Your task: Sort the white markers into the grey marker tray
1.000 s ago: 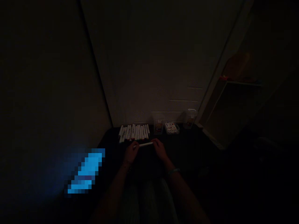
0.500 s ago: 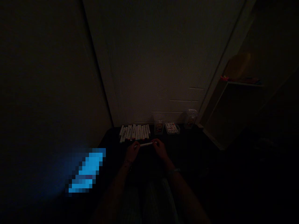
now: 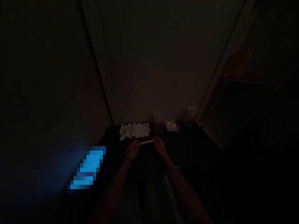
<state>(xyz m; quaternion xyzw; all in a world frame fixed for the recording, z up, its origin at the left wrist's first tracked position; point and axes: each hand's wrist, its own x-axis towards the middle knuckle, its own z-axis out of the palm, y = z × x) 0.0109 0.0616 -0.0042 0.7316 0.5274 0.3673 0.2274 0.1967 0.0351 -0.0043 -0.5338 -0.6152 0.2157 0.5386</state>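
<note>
The room is very dark. My left hand (image 3: 131, 151) and my right hand (image 3: 160, 146) hold one white marker (image 3: 147, 142) between them, each pinching an end, with the marker lying sideways and slightly tilted up to the right. Just beyond it, a row of several white markers (image 3: 135, 130) lies side by side on the dark surface (image 3: 191, 146) near the wall. To the right of that row stand clear marker cases (image 3: 171, 125) with coloured labels.
A glowing blue screen (image 3: 87, 168) lies to my left, blurred out. A pale wall rises behind the markers. A low shelf unit (image 3: 233, 105) with orange things on top stands at the right. My striped trousers show between my forearms.
The marker's right end has lifted a little and both hands have shifted slightly; otherwise the scene is the same.
</note>
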